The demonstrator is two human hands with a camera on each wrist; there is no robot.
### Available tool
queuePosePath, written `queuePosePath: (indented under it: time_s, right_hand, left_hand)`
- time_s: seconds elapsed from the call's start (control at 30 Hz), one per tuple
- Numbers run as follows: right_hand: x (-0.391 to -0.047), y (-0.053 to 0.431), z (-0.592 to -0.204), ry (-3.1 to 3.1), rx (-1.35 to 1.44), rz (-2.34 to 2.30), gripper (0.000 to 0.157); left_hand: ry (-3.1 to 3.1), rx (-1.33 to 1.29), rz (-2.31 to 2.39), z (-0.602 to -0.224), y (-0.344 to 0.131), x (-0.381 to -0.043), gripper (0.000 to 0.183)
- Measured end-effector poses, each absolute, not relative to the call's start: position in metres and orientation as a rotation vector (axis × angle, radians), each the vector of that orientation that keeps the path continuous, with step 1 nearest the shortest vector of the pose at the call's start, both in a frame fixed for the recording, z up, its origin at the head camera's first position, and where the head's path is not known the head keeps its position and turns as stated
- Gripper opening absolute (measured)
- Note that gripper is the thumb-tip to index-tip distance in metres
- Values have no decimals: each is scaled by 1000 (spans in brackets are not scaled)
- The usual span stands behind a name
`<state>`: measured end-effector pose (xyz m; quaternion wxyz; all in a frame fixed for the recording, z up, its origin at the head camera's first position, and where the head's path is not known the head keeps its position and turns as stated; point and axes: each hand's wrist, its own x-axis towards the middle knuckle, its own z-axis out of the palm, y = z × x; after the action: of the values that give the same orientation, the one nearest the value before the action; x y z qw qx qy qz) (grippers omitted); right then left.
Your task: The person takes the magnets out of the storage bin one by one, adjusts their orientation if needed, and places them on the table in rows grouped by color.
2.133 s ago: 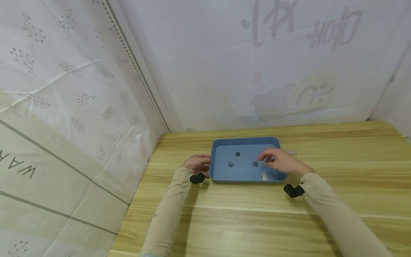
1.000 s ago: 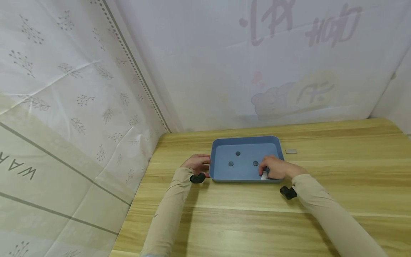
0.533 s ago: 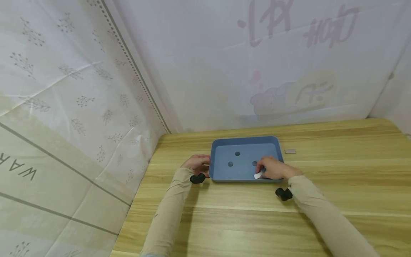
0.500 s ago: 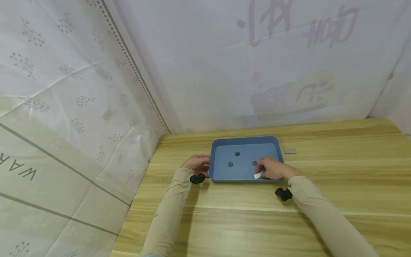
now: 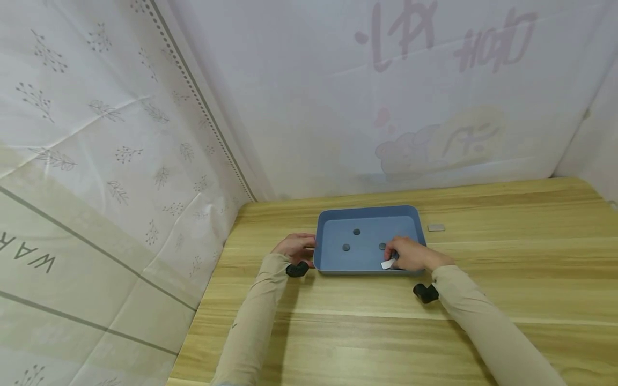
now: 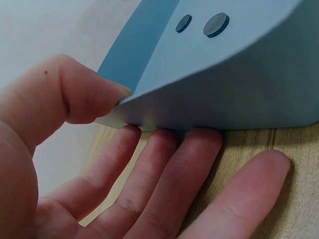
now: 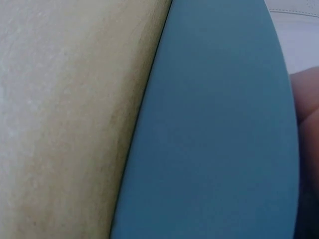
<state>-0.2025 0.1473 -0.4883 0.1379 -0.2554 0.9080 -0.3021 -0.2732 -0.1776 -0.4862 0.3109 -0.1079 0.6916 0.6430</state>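
A shallow blue tray (image 5: 357, 272) sits on the wooden table. My left hand (image 5: 295, 246) is at its left end; in the left wrist view the thumb (image 6: 94, 99) touches the rim and nearly straight fingertips (image 6: 207, 142) meet the outer wall low down. My right hand (image 5: 407, 253) reaches into the tray's near right corner. It pinches a small flat white piece (image 5: 387, 265) between thumb and fingers. Three dark grey round discs (image 5: 357, 232) lie on the tray floor. In the right wrist view the tray's outer wall (image 7: 214, 124) hides most of the hand.
A small flat grey rectangle (image 5: 436, 228) lies on the table (image 5: 507, 257) just right of the tray. Printed cloth hangs behind (image 5: 309, 134) and on the left (image 5: 111, 214). Black wrist devices (image 5: 425, 293) sit below both hands.
My right hand came down into the tray's near right corner, took the white piece and shifted it slightly left, tilting it. Over the last half second little differs. The left hand stays put.
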Motion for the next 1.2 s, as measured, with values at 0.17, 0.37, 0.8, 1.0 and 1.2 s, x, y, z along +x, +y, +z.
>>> queuePosePath:
  time_s: [0.17, 0.37, 0.8, 1.0, 1.2]
  right_hand:
    - [-204, 146, -488, 2617, -725, -835, 13]
    - [-206, 145, -485, 2588, -734, -812, 11]
    - [-207, 147, -488, 2556, -705, -881, 14]
    - [-206, 148, -488, 2562, -714, -911, 17]
    - [-204, 147, -487, 2568, -734, -901, 15]
  left_hand:
    - [1825, -274, 1697, -485, -178, -273, 41]
    - [1820, -259, 1689, -486, -178, -273, 39]
    - [1838, -263, 1675, -482, -177, -271, 39]
    - [1843, -272, 1675, -482, -177, -270, 38]
    - [1840, -267, 1673, -484, -178, -271, 38]
